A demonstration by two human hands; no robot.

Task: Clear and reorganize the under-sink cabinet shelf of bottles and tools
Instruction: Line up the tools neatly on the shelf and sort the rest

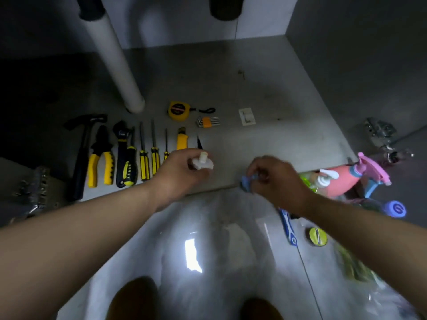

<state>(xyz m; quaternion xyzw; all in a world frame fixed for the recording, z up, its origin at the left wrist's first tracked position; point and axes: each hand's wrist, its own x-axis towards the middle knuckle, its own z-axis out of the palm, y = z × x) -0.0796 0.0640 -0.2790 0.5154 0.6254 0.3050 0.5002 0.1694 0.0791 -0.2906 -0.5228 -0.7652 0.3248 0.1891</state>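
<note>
A row of tools lies on the grey cabinet shelf (265,88): a black hammer (82,153), yellow pliers (101,158), an adjustable wrench (120,139), several yellow-black screwdrivers (143,158) and a yellow utility knife (181,140). Behind them are a yellow tape measure (178,110) and a hex key set (208,121). My left hand (182,172) grips a small white plastic part (202,161) above the shelf's front edge. My right hand (275,179) is closed on a small blue object (247,182) at the shelf's front edge.
A white drain pipe (115,58) slants down to the shelf at the back left. On the floor at the right stand a pink spray bottle (346,181), a pump bottle (323,179), a blue cap (396,209), a blue-white tool (288,227) and a yellow-green lid (318,236). A small white card (247,116) lies on the shelf.
</note>
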